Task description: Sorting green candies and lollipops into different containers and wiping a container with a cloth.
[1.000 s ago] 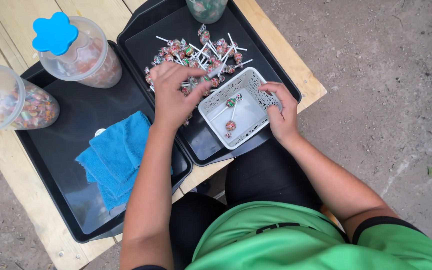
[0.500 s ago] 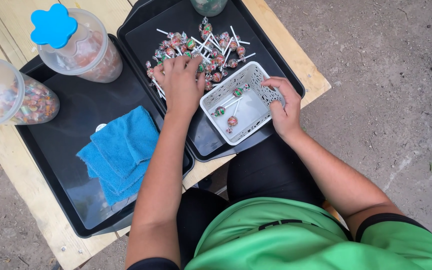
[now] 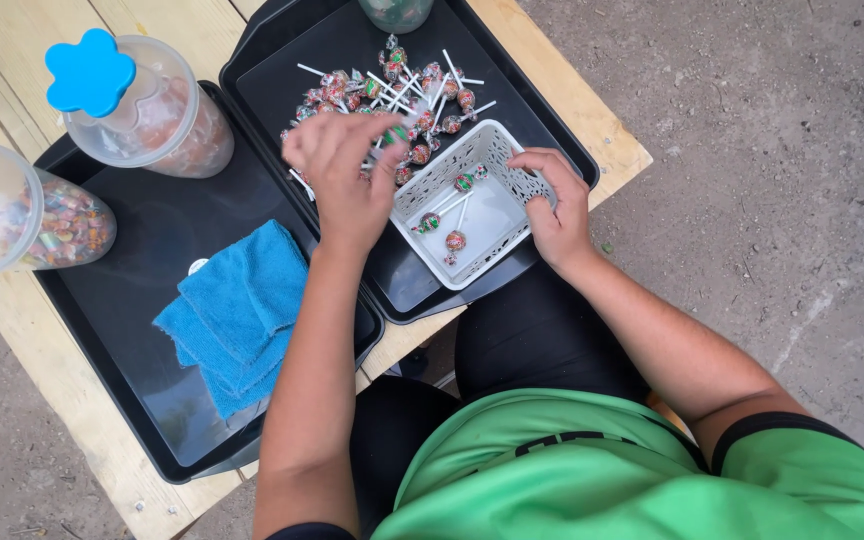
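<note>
Holding my left hand (image 3: 344, 180) over the near edge of the lollipop pile (image 3: 392, 95), I have my fingers curled around a lollipop (image 3: 395, 133) with a green wrapper, its head showing just past my fingertips at the rim of the white basket (image 3: 497, 215). My right hand (image 3: 552, 205) grips the far side wall of that basket, thumb and fingers closed on its lattice rim. Inside the basket lie three lollipops (image 3: 452, 215), well apart on its floor. The basket sits at the near corner of the right black tray (image 3: 552, 130), just beside the pile, which spreads across the middle of the same tray. On the left black tray (image 3: 132, 330) a folded blue cloth (image 3: 237, 315) lies near my left forearm. Beyond it stand two clear jars of sweets, one with a blue flower-shaped lid (image 3: 137, 105), the other (image 3: 22, 210) at the left edge. Both trays rest on a wooden table (image 3: 592, 125).
</note>
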